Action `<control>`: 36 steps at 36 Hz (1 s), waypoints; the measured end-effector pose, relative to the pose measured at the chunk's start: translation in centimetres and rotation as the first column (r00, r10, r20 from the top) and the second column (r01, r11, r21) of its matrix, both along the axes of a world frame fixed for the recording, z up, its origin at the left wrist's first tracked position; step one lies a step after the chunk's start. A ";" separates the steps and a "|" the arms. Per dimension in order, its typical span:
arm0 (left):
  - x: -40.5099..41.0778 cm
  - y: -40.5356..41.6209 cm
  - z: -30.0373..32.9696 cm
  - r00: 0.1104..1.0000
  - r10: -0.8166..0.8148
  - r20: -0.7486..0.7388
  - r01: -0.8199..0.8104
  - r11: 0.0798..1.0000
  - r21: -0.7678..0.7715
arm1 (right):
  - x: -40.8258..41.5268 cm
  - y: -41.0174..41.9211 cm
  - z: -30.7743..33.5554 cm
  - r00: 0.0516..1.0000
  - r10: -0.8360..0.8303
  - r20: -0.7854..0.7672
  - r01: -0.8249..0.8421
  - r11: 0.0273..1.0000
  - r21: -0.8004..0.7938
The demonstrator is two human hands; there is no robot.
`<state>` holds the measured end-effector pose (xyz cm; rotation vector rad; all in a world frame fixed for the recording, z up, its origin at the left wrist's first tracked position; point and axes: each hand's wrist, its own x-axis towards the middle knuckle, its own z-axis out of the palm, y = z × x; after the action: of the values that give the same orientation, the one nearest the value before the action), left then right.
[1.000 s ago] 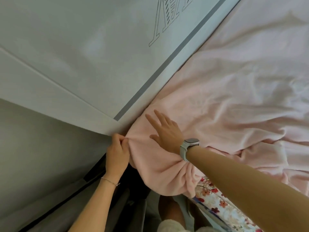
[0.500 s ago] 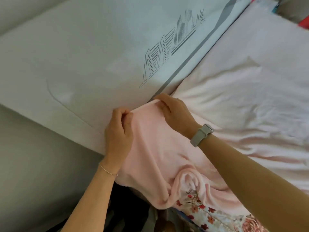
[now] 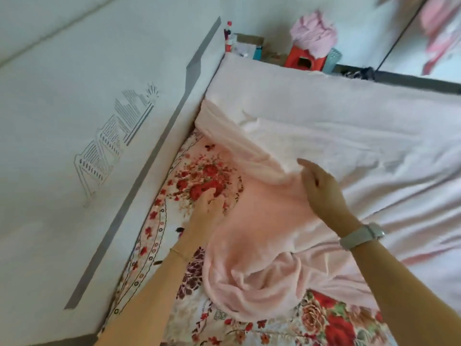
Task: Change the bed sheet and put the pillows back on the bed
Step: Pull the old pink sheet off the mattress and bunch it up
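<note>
Both hands peel pink sheet off floral cover.

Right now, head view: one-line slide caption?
Left hand rests on the floral mattress cover while right hand lifts the pink sheet off the corner beside the headboard.

Pink sheet is gripped by right hand; floral mattress cover is touched by left hand
</note>
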<state>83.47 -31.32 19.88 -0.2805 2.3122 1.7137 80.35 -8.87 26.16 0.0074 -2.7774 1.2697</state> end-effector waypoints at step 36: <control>4.2 9.1 -18.0 0.862 0.172 0.477 -0.090 0.978 -0.190 | 9.6 6.2 -23.9 0.342 -0.369 0.865 0.920 0.318 -0.228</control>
<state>87.70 -22.25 1.92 -0.8232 2.0778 1.3060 89.98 -2.67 2.23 -1.9298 -1.7599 2.1273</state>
